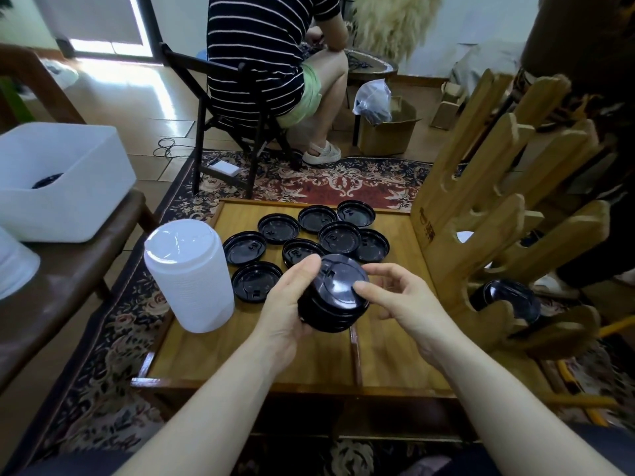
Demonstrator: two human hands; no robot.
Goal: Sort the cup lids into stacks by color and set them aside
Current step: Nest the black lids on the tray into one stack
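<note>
We see two bare forearms entering from the bottom of the frame, one from the lower left and one from the lower right. Neither arm shows a sleeve up to the frame edge; we find no cuff, watch, bracelet or ring on either wrist or on the visible fingers. Our left hand (287, 304) and right hand (400, 297) are both gloveless, with short, plain nails visible on the thumbs. At the bottom corners of the frame we make out dark fabric beneath the arms, likely clothing on the lap, though its kind is too dim to tell.
</note>
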